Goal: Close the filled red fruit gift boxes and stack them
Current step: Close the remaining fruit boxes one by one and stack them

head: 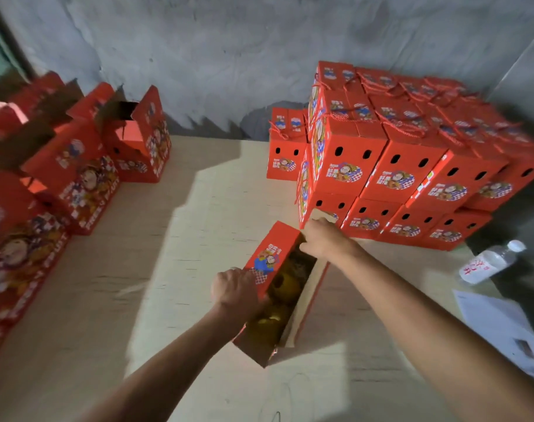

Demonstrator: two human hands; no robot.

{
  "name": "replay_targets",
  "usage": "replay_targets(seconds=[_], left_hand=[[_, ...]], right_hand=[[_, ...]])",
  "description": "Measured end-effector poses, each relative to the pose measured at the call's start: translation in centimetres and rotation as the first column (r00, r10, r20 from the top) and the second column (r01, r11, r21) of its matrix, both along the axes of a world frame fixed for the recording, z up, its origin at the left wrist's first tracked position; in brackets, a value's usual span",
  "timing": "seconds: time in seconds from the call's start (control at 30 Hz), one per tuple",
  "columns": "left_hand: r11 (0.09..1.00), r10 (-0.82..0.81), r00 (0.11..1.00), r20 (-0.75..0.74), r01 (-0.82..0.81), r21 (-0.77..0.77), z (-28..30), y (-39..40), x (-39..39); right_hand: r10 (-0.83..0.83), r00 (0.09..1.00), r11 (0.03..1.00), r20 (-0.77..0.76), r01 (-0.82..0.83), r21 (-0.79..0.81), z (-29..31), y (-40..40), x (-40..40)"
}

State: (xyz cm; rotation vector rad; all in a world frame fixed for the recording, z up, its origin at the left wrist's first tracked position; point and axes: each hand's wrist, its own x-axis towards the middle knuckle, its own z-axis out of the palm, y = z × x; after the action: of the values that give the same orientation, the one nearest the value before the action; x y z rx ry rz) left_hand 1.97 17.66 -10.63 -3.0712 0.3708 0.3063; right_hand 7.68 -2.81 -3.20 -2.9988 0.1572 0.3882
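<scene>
Two hands work one open box [270,257]: left hand [233,289] grips its left flap, right hand [323,239] pinches the far flap; fold both squarely over the fruit [279,300].

- The open gift box [271,260]: printed red card with a slight sheen outside; its inner flap [308,303] is plain brown, matt corrugated board.
- The stacked closed boxes [390,166]: the same smooth red printed card, with twisted red cord handles [402,126] on top.
- The worktop [198,239]: pale wood-look board, matt, with faint grain.
- The wall [229,56]: rough grey plaster or concrete, blotchy and dull.
- The bottle [487,263]: clear glossy plastic with a white paper-like label.
- The sheet [500,321]: white matt paper.
</scene>
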Motion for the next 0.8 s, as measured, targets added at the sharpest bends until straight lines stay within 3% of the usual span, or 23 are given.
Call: replay_targets(seconds=[0.17, 0.3, 0.37, 0.43, 0.5, 0.57, 0.63, 0.73, 0.8], left_hand=[[0.998, 0.062, 0.995, -0.084, -0.062, 0.004, 0.7, -4.0, -3.8], [0.999, 0.008, 0.994, -0.112, -0.013, -0.050, 0.7, -5.9, -4.2], [0.984, -0.004, 0.992, -0.130, -0.018, -0.175, 0.4, -6.1, -4.5], [0.935, -0.015, 0.992, -0.122, -0.029, -0.354, 0.2, -5.8, -5.5], [0.798, -0.065, 0.984, -0.164, -0.047, -0.601, -0.3, -5.0, -6.3], [0.665, -0.172, 0.969, -0.174, -0.016, -0.746, -0.8, -3.4, -6.5], [0.666, -0.202, 0.978, -0.059, 0.093, -0.740, -0.8, -1.2, -5.7], [0.630, -0.107, 0.968, 0.228, 0.243, -0.738, 0.7, 0.4, -2.9], [0.644, -0.068, 0.940, 0.334, 0.297, -0.705, 1.7, 0.4, -0.8]], right_hand=[[-0.044, 0.995, 0.985, -0.091, 0.059, 0.162, -3.0, 7.3, -0.7], [-0.148, 0.989, 0.974, 0.018, 0.143, 0.178, -5.4, 9.5, -1.8], [-0.214, 0.976, 0.968, 0.044, 0.206, 0.141, -6.1, 9.2, -2.3], [-0.299, 0.954, 0.927, -0.001, 0.291, 0.236, -6.4, 8.1, -3.1], [-0.290, 0.955, 0.874, -0.067, 0.293, 0.387, -6.7, 6.4, -3.9], [-0.159, 0.982, 0.884, -0.101, 0.188, 0.429, -7.1, 4.8, -4.8], [-0.029, 0.993, 0.898, -0.112, 0.075, 0.433, -7.4, 3.8, -5.8], [0.091, 0.994, 0.886, -0.063, -0.052, 0.461, -8.0, 3.8, -6.8], [0.223, 0.974, 0.930, 0.022, -0.220, 0.294, -8.3, 4.7, -7.3]])
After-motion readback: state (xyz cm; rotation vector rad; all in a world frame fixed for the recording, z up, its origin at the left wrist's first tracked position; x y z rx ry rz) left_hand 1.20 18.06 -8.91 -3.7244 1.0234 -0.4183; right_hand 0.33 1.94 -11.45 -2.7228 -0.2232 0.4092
